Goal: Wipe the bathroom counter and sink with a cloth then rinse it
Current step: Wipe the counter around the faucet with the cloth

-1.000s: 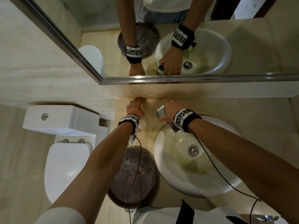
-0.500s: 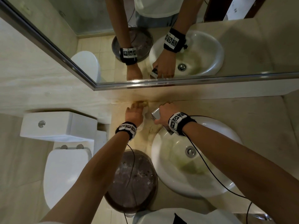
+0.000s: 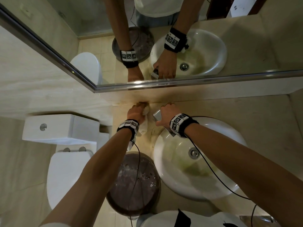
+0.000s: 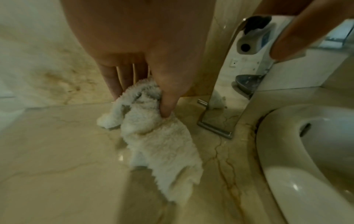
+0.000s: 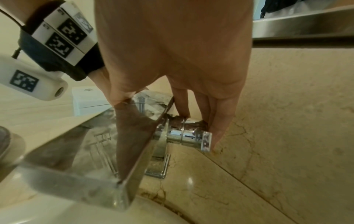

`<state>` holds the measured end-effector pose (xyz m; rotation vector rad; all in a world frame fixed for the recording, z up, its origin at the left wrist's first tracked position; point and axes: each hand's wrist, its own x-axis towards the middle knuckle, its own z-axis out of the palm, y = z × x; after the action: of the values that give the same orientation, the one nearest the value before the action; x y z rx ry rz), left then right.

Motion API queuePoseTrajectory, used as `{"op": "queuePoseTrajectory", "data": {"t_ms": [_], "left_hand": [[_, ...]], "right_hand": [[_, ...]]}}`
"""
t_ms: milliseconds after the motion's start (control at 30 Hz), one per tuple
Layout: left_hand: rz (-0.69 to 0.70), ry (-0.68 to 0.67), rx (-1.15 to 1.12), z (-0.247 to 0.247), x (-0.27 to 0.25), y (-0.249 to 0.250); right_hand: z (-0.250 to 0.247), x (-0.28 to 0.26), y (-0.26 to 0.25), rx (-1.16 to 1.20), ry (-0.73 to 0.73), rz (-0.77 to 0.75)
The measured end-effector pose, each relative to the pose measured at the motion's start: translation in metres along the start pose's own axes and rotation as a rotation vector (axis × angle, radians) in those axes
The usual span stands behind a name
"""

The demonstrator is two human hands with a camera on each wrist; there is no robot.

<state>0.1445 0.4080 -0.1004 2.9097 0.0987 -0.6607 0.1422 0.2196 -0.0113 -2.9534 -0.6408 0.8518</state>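
Note:
My left hand point(image 3: 137, 112) pinches a white fluffy cloth point(image 4: 162, 145) between thumb and fingers and presses it on the beige stone counter point(image 3: 246, 115), at the stained back edge by the wall. The cloth point(image 3: 144, 128) trails back under my wrist. Just to the right, my right hand point(image 3: 165, 115) grips the chrome faucet point(image 3: 157, 115), thumb on one side of the flat spout point(image 5: 95, 159) and fingers on its round side knob point(image 5: 187, 136). The white round sink point(image 3: 180, 169) lies below the faucet, with greenish stains and no water seen running.
A mirror point(image 3: 196, 46) runs along the wall above the counter. A white toilet point(image 3: 65, 169) and its cistern point(image 3: 62, 126) stand to the left. A dark round bucket point(image 3: 134, 182) sits below the counter's left end. Wrist cables hang over the bucket and sink.
Both hands stay about where they were: the left holds the cloth at the back edge and the right stays on the faucet. The head view has shifted slightly.

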Motion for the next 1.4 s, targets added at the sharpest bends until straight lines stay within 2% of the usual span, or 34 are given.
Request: {"op": "queuePoseTrajectory", "data": {"t_ms": [100, 267, 400, 500, 567, 700, 767, 833, 1000, 1100, 1233, 1400], "left_hand": [[0.098, 0.016, -0.012, 0.002, 0.002, 0.017], [0.253, -0.054, -0.037, 0.001, 0.007, 0.039], [0.289, 0.026, -0.112, -0.002, -0.003, 0.027], [0.219, 0.140, -0.155, 0.001, -0.023, 0.009], [0.144, 0.197, -0.121, 0.008, -0.034, -0.007], [0.023, 0.041, -0.110, 0.022, -0.048, -0.023], [0.040, -0.023, -0.084, 0.027, -0.050, -0.020], [0.060, -0.048, -0.062, 0.029, -0.049, -0.014], [0.094, 0.031, -0.120, 0.017, -0.029, -0.003], [0.076, 0.045, -0.292, -0.004, -0.010, 0.013], [0.133, 0.027, -0.332, -0.012, 0.009, 0.030], [0.202, -0.050, -0.452, -0.012, 0.017, 0.036]], "right_hand": [[0.000, 0.001, 0.000, 0.001, -0.011, -0.010], [-0.002, 0.000, 0.002, 0.005, -0.034, -0.028], [-0.001, 0.006, 0.015, 0.163, -0.093, -0.028], [-0.010, 0.011, 0.035, 0.453, -0.154, 0.048], [-0.013, 0.014, 0.048, 0.546, -0.189, 0.100], [-0.002, 0.035, 0.057, 0.595, -0.235, 0.046], [-0.005, 0.038, 0.051, 0.614, -0.258, -0.004], [-0.017, 0.031, 0.040, 0.707, -0.305, 0.021], [-0.007, 0.056, 0.043, 0.775, -0.437, 0.080], [0.013, 0.081, 0.062, 0.786, -0.386, 0.102], [0.001, 0.061, 0.071, 0.742, -0.333, 0.136], [0.018, 0.056, 0.105, 0.593, -0.336, 0.155]]}}
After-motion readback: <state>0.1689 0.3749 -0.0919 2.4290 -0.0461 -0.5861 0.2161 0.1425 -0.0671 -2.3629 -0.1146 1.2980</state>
